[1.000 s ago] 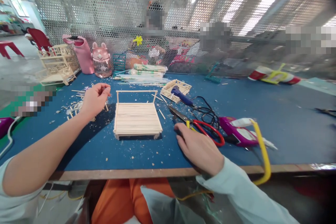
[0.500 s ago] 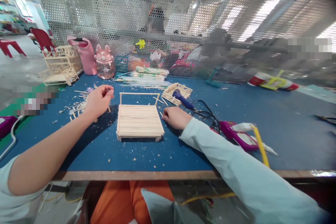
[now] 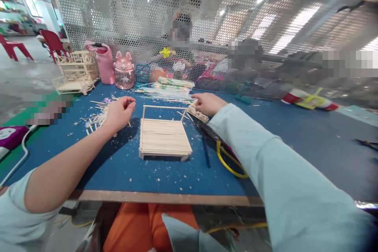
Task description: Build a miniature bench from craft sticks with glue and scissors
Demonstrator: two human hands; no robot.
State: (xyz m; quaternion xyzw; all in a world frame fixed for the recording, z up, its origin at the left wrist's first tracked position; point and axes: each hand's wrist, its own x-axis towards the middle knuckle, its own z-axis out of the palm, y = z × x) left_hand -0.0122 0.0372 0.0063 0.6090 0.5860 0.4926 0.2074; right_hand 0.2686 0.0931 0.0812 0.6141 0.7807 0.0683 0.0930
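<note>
A small model bench (image 3: 165, 138) of pale wooden sticks, with a slatted top and a thin rail at its back, stands on the blue table before me. To its left, my left hand (image 3: 119, 114) hovers with fingers curled together; whether something small is pinched there cannot be made out. My right hand (image 3: 210, 104) is beyond the bench's back right corner, index finger stretched toward stick bundles (image 3: 174, 84). Beneath that hand shows part of a small stick frame (image 3: 198, 114). Yellow-handled scissors (image 3: 232, 162) and a thin blue rod (image 3: 206, 151) lie partly below my right sleeve.
Cut sticks and scraps (image 3: 99, 116) lie at left. Behind stand a stick model (image 3: 75, 73), a pink bottle (image 3: 105, 65) and a clear jar (image 3: 124, 73). A perforated screen (image 3: 118, 19) closes off the back, with people beyond it. A purple device (image 3: 13, 136) lies far left.
My right hand has moved from beside the bench forward to the stick frame and bundles. The scissors have come into view; my sleeve covers the blue-handled tool and right-hand purple device. My left hand stays put.
</note>
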